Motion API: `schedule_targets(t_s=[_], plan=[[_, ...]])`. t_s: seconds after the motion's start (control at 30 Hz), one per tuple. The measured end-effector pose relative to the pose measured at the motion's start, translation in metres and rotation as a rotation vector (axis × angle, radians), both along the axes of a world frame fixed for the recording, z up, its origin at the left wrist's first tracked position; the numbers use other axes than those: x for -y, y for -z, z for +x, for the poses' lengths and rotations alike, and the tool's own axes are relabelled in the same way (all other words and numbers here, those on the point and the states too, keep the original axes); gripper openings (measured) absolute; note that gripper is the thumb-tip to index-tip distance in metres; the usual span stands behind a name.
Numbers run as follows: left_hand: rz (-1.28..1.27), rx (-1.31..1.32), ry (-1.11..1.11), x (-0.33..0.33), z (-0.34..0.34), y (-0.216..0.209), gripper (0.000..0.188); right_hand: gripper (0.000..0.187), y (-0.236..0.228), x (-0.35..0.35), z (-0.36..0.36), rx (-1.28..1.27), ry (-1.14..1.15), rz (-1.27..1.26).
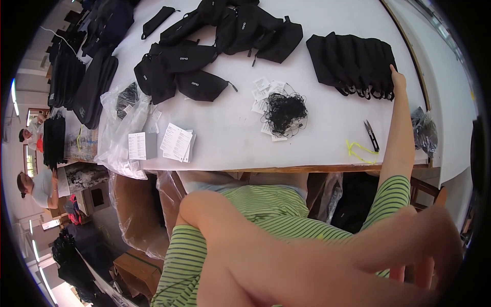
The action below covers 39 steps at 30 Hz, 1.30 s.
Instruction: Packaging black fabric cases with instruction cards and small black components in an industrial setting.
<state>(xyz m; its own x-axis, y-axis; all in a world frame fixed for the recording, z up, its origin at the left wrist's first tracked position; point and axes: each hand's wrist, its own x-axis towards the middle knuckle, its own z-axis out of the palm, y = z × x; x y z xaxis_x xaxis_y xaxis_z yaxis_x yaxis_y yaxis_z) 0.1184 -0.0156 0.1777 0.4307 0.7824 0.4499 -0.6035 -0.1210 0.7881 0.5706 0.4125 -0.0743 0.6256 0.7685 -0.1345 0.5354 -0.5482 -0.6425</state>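
At the far right of the table lies an overlapping row of black fabric pouches (353,64) with small loops along the near edge. My right hand (398,81) grips the right end of this row, its thumb on the black cloth and the other fingers mostly hidden. My left forearm crosses low in front of me. The left hand (409,245) is raised very near the camera, blurred, with bent fingers apart and nothing visible in them. Between the pouches and me lie a tangle of black cords (285,113) with white tags and a pair of thread snips (371,137).
More black pouches (197,61) lie across the table's far left. Nearer are stacks of printed cards (176,142) and a clear plastic bag (120,133). A yellow strip (359,152) lies beside the snips. Two people are at the far left, near hanging black goods.
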Motion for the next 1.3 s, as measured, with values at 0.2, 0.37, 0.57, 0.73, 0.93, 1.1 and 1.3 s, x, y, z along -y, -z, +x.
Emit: schedule_targets(t_s=[0.2, 0.37, 0.57, 0.73, 0.93, 1.1, 1.3], plan=[[-0.016, -0.024, -0.092, -0.068, -0.078, -0.014, 0.035, 0.05, -0.068, 0.058, -0.119, 0.489, 0.083, 0.698], [-0.355, -0.863, -0.917, -0.078, -0.164, 0.061, 0.03, 0.025, -0.071, 0.138, -0.223, 0.152, -0.663, 0.724], [-0.36, -1.872, -1.096, -0.023, -0.275, 0.174, 0.073, 0.023, -0.043, 0.154, -0.304, 0.016, -1.094, 0.023], [-0.374, -1.843, -1.114, -0.012, -0.295, 0.208, 0.076, 0.014, -0.025, 0.147, -0.327, 0.28, -1.152, 0.007], [-0.301, -1.786, -1.174, -0.007, -0.284, 0.209, 0.059, 0.011, -0.068, 0.154, -0.332, 0.142, -1.094, 0.073], [-0.215, -1.727, -1.355, -0.014, -0.273, 0.199, 0.034, 0.012, -0.102, 0.157, -0.335, 0.046, -0.995, 0.217], [-0.612, -1.451, -1.084, -0.024, -0.268, 0.176, 0.022, 0.009, -0.177, 0.202, -0.341, -0.258, -0.843, 0.823]])
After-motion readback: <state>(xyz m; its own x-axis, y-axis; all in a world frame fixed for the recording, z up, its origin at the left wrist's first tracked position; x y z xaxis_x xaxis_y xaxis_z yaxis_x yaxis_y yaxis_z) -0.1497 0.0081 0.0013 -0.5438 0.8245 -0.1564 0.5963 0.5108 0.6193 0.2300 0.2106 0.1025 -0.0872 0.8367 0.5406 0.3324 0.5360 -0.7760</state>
